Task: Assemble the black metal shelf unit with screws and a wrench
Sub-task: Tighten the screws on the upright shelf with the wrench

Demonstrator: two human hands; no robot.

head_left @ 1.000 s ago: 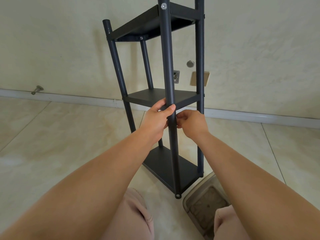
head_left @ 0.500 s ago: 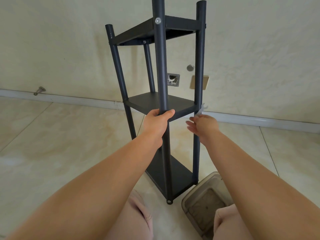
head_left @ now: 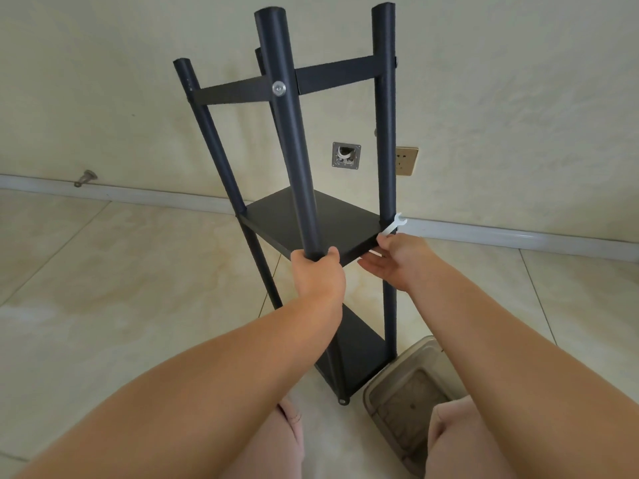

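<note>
Two hands on the shelf unit (head_left: 311,223): left hand (head_left: 316,271) wraps the front post. Right hand (head_left: 397,261) pinches the wrench (head_left: 395,227) at the middle shelf's edge, tub (head_left: 401,378) beside the base.

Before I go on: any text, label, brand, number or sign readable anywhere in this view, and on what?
None: no readable text in this view.
Shelf unit: plain black posts and boards, no label or marking.
Wrench in the right hand: no legible stamp.
Wall socket: only slots, no wording.
Plastic container on the floor: no print visible.
</note>
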